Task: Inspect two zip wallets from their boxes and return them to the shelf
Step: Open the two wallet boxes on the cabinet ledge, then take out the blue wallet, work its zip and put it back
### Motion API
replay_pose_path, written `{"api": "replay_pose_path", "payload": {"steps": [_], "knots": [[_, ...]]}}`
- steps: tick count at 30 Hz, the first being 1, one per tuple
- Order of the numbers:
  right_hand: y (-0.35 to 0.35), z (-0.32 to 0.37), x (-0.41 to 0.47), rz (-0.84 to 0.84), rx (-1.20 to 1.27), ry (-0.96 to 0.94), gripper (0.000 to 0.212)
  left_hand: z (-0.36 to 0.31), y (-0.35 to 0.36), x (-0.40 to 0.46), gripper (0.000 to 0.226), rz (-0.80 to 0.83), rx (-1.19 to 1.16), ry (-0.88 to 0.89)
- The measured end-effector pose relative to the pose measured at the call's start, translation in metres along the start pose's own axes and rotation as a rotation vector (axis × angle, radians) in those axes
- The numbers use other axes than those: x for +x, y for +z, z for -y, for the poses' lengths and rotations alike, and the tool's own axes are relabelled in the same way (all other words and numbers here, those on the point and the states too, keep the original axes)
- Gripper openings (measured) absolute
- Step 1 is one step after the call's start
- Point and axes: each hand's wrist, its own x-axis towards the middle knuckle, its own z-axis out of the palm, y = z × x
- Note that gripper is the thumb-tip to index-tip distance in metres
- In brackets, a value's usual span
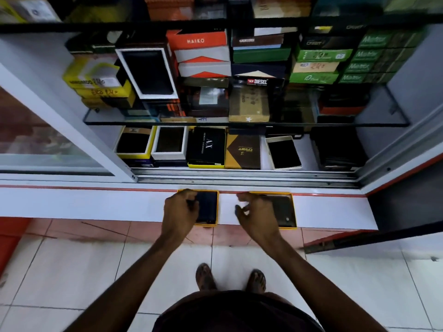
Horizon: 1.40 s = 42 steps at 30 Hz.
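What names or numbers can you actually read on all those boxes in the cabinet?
"HAIKO": orange box, upper shelf.
"DIESEL": black box, mid shelf.
"A|X ARMANI EXCHANGE": black box, bottom shelf.
"ORBIT", upside down: brown box beside it.
"Matrix", blurred: green boxes, right stack.
Handwritten prices on the yellow boxes and small labels elsewhere: too blurred to read.

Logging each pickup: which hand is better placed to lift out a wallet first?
Left, probably. The left hand already curls on the dark wallet in its yellow box; the right hand hovers loosely.
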Motion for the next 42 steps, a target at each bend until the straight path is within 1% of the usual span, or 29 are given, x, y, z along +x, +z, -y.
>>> {"api": "replay_pose_path", "payload": {"steps": [2, 4, 6, 7, 11, 15, 20, 24, 28, 30, 33, 35, 38, 42], "knots": [[0.017, 0.021, 0.008, 0.099, 0.054, -0.002, 0.026, 0.022, -0.01, 0.008, 0.025, 0.038, 0.065, -0.098], [0.031, 0.039, 0.016, 0.219, 0.068, 0.053, 0.026, 0.039, -0.015, 0.014, 0.029, 0.102, 0.109, -0.192], [0.04, 0.05, 0.024, 0.331, 0.042, 0.107, 0.022, 0.046, -0.016, 0.016, 0.029, 0.145, 0.109, -0.226], [0.045, 0.053, 0.028, 0.365, 0.022, 0.116, 0.021, 0.048, -0.016, 0.017, 0.028, 0.148, 0.101, -0.232], [0.06, 0.052, 0.034, 0.406, -0.032, 0.151, 0.033, 0.049, -0.013, 0.021, 0.03, 0.159, 0.131, -0.269], [0.069, 0.051, 0.03, 0.383, -0.06, 0.194, 0.043, 0.054, -0.008, 0.025, 0.039, 0.225, 0.178, -0.333], [0.072, 0.055, 0.025, 0.386, -0.041, 0.226, 0.046, 0.049, -0.012, 0.029, 0.04, 0.222, 0.145, -0.408], [0.065, 0.055, 0.024, 0.378, -0.033, 0.245, 0.044, 0.061, -0.014, 0.033, 0.045, 0.209, 0.014, -0.48], [0.056, 0.055, 0.026, 0.355, 0.006, 0.275, 0.042, 0.06, -0.018, 0.032, 0.048, 0.16, -0.139, -0.504], [0.054, 0.057, 0.026, 0.361, -0.003, 0.269, 0.04, 0.055, -0.019, 0.031, 0.039, 0.127, -0.25, -0.505], [0.053, 0.06, 0.026, 0.373, 0.003, 0.268, 0.04, 0.044, -0.021, 0.03, 0.023, 0.13, -0.404, -0.507], [0.052, 0.06, 0.027, 0.385, 0.005, 0.26, 0.042, 0.038, -0.025, 0.03, 0.028, 0.121, -0.465, -0.509], [0.049, 0.065, 0.024, 0.354, -0.03, 0.177, 0.053, 0.029, -0.032, 0.03, 0.034, 0.076, -0.517, -0.512], [0.05, 0.073, 0.021, 0.272, -0.038, -0.015, 0.08, 0.015, -0.041, 0.033, 0.04, 0.021, -0.565, -0.501]]}}
